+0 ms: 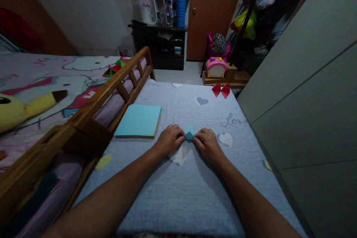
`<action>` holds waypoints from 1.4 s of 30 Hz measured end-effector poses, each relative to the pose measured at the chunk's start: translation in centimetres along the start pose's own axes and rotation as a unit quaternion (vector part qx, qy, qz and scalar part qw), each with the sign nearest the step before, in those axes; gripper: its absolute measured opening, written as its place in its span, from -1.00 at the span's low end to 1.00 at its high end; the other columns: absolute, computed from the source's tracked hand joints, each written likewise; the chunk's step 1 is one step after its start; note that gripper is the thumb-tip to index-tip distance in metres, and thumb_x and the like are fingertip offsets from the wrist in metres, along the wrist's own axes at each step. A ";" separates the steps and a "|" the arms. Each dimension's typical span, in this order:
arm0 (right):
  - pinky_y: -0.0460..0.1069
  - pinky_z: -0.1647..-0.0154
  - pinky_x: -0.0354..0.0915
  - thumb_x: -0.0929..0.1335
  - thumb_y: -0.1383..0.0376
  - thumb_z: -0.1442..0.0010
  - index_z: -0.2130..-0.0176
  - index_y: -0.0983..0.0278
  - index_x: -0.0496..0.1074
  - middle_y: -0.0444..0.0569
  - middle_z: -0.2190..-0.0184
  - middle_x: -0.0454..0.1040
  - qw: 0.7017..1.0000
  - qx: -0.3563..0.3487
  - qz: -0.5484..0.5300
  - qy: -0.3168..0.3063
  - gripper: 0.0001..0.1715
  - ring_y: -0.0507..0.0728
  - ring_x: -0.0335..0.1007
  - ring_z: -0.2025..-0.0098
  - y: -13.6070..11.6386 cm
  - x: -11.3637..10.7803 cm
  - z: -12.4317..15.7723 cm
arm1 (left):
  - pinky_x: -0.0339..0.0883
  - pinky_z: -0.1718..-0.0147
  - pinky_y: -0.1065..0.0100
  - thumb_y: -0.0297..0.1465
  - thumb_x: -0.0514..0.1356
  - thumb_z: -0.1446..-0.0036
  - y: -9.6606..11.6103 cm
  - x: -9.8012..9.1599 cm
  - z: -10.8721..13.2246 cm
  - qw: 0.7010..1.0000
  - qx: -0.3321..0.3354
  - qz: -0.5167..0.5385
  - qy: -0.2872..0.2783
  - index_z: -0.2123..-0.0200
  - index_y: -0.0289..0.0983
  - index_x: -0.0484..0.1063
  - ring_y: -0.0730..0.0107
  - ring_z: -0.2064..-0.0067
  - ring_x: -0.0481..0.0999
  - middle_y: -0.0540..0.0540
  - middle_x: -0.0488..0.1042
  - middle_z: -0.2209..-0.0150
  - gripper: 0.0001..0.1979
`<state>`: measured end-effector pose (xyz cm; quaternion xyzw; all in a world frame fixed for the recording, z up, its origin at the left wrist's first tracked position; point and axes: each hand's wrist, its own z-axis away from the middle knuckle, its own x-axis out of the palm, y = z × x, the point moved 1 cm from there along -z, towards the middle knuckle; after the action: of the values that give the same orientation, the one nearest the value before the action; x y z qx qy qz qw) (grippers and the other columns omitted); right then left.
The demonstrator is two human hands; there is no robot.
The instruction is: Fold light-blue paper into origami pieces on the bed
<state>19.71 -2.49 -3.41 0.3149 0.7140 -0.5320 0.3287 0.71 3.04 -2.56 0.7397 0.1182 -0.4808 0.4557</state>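
Between my two hands, a small light-blue folded paper piece (190, 132) rises to a point just above the bed cover. The fingers of my left hand (170, 137) pinch its left corner. On the opposite side, my right hand (208, 143) pinches the right corner with thumb and fingertips. Parts of the paper's lower corners are hidden by the fingertips. To the left lies a square stack of coloured paper (138, 120) with a light-blue sheet on top. Two red folded paper pieces (221, 90) sit side by side near the far right edge of the bed.
A pale blue patterned sheet (178, 200) covers the bed under my arms. A wooden bed rail (111, 85) runs along the left, with another bed and a yellow plush toy (33, 108) beyond. A grey cabinet (312, 100) borders the right. A pink toy (216, 67) stands past the far edge.
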 end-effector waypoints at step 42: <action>0.12 0.01 0.16 0.31 0.48 -0.25 0.13 0.18 0.56 0.03 -0.02 0.47 0.995 -0.016 0.090 0.047 -0.69 0.25 0.21 0.01 -1.7 0.9 0.1 | 0.08 -0.26 0.01 -0.46 0.16 -0.22 -0.5 1.6 -0.6 0.989 0.045 0.137 0.032 -0.05 -0.12 0.50 0.12 -0.23 0.31 -0.14 0.47 -0.16 -0.66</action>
<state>17.88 -2.86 -3.20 0.3969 0.7059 -0.4736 0.3463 1.60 3.36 -4.10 0.7840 0.0087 -0.3945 0.4792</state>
